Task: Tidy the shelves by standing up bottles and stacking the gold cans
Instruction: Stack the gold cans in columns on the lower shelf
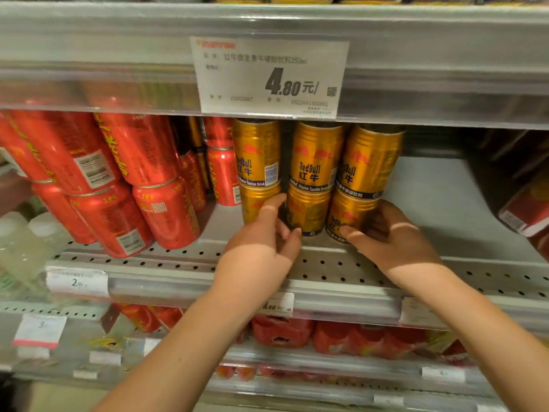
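Six gold cans (315, 173) stand on the shelf (326, 272) in three stacks of two, so the stacking looks nearly done. The left hand (264, 242) is spread a little, its fingers touching the bottom left can (255, 203). The right hand (389, 233) curls around the bottom right can (347, 215), maybe to push it straight. The stacks lean a bit (the wide camera may bend them). The cans are shiny, smooth metal with ridged rims. Glossy red cans (142, 179) sit stacked just beside them. No fallen bottles show here.
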### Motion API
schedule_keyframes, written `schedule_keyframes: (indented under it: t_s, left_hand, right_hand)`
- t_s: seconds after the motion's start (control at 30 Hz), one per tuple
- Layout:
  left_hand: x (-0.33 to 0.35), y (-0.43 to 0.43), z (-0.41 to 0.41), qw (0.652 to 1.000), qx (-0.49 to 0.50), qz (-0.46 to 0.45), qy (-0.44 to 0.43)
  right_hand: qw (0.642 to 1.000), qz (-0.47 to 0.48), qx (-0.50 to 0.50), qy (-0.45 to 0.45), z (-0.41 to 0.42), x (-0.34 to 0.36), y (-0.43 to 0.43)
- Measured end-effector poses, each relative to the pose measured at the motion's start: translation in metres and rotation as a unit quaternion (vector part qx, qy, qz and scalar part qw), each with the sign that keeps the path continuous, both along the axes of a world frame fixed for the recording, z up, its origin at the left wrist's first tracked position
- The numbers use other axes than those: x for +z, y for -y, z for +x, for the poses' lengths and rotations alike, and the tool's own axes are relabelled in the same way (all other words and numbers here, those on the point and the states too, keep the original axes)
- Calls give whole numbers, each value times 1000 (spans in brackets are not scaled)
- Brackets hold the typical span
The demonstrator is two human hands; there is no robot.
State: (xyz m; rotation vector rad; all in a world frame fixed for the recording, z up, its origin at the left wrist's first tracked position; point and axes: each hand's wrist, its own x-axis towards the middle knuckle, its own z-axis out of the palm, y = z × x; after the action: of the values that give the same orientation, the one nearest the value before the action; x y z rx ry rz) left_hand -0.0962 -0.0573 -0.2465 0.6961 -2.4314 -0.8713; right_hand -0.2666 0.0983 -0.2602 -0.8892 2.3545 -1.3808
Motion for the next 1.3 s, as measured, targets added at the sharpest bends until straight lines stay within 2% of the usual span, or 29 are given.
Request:
schedule_keyframes:
  t_s: [0.07,0.13,0.27,0.5,0.63,0.73,1.0,1.17,1.3]
  left_hand:
    - [5,-3,-14,998,15,14,55]
    - [9,-7,-25,997,32,36,67]
    - [12,-13,-29,996,76,38,26]
    - [15,-22,-11,995,61,42,-67]
    - [24,-19,-29,996,45,70,3]
    - [23,-24,-35,997,46,62,13]
    - [10,-35,-34,991,83,60,-82]
    - [13,-31,-49,975,86,184,-91]
    - [16,-33,-54,983,118,119,-79]
  right_hand:
    - [1000,-2,-1,2,0,0,1]
    - [1000,-6,-1,9,-1,1,1]
    - [1000,-5,-22,11,1,0,0]
    - [991,62,-108,-42,6,7,1]
    - [985,89,-134,-67,6,10,1]
    - [988,81,-116,-65,3,12,-3]
    - [996,68,-5,-61,-12,18,-19]
    - [998,36,27,-49,-23,12,-18]
    - [996,27,47,-64,-23,15,-16]
